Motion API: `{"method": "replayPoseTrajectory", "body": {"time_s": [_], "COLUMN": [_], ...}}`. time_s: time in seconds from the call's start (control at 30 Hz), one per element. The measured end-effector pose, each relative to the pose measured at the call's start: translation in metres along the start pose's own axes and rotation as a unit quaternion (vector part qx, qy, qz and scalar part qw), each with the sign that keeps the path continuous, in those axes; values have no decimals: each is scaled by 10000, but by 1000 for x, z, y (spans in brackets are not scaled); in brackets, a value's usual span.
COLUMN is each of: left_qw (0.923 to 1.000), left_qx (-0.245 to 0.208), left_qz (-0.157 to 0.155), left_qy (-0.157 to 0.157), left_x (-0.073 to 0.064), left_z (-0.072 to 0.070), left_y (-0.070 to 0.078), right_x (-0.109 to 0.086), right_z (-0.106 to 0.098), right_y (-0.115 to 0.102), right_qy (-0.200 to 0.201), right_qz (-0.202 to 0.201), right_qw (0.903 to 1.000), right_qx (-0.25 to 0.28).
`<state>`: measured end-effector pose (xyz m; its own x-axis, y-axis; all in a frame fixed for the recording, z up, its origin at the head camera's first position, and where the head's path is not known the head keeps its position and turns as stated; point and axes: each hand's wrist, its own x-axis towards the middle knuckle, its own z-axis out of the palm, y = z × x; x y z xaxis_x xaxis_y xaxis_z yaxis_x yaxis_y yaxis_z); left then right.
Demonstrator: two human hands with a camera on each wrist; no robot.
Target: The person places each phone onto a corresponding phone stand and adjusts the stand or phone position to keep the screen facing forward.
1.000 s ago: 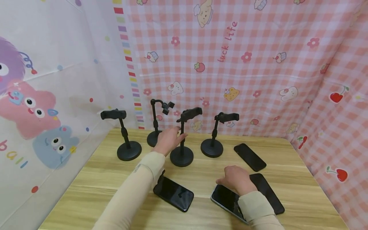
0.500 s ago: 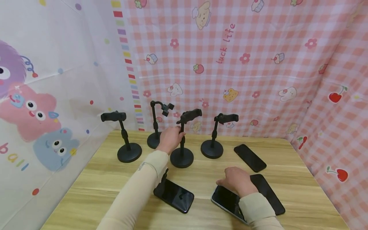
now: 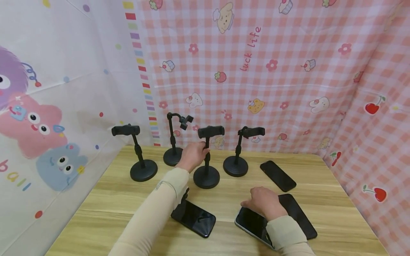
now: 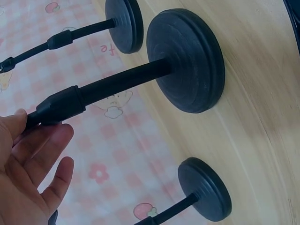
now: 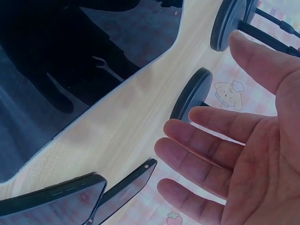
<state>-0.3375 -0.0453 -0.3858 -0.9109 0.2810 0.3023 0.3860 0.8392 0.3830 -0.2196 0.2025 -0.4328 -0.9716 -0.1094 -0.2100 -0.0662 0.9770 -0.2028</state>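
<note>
My left hand [image 3: 193, 155] pinches the upper pole of a black phone stand [image 3: 206, 177]. In the left wrist view, thumb and fingers [image 4: 51, 140] meet at the thin pole just above the collar, while the round base [image 4: 187, 61] stands at the table. The stand's clamp [image 3: 211, 131] faces the front, above the hand. My right hand [image 3: 264, 202] hovers over a silver-edged phone [image 3: 253, 222], partly covering it. In the right wrist view, its fingers [image 5: 197, 159] are spread and loosely bent around nothing, with the phone's dark screen [image 5: 47, 108] beside them.
Black stands [image 3: 143, 170] flank the gripped one on the left, behind and right [image 3: 235, 166]. A phone [image 3: 194, 218] lies below the left forearm, near a small black upright part [image 3: 185, 193]. Two more phones [image 3: 278, 176] lie at right on the wooden table [image 3: 105, 206].
The gripped stand has shifted slightly right, and its clamp has turned from slanted to facing front. My left hand moved a little right with it. The right hand stays in place.
</note>
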Motion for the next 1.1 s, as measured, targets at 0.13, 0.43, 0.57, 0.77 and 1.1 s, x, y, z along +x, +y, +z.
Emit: {"method": "replayPoseTrajectory", "body": {"time_s": [0.13,0.43,0.57,0.77,1.1], "left_qw": [9993,9981,9983,9992,9995], "left_qx": [146,105,56,25,103], "left_qz": [336,507,496,376,304], "left_qy": [99,328,297,145,-29], "left_x": [-2,-5,-6,-6,-8], "left_z": [1,2,1,1,-2], "left_y": [2,3,2,1,0], "right_x": [1,1,1,-2,-7], "right_z": [1,2,3,1,4], "right_y": [0,0,-1,-1,4], "right_qy": [-17,13,-18,-46,-44], "right_qz": [25,11,33,114,115], "right_qw": [10000,10000,10000,9999,9999], "right_qx": [11,-43,-9,-17,-76]}}
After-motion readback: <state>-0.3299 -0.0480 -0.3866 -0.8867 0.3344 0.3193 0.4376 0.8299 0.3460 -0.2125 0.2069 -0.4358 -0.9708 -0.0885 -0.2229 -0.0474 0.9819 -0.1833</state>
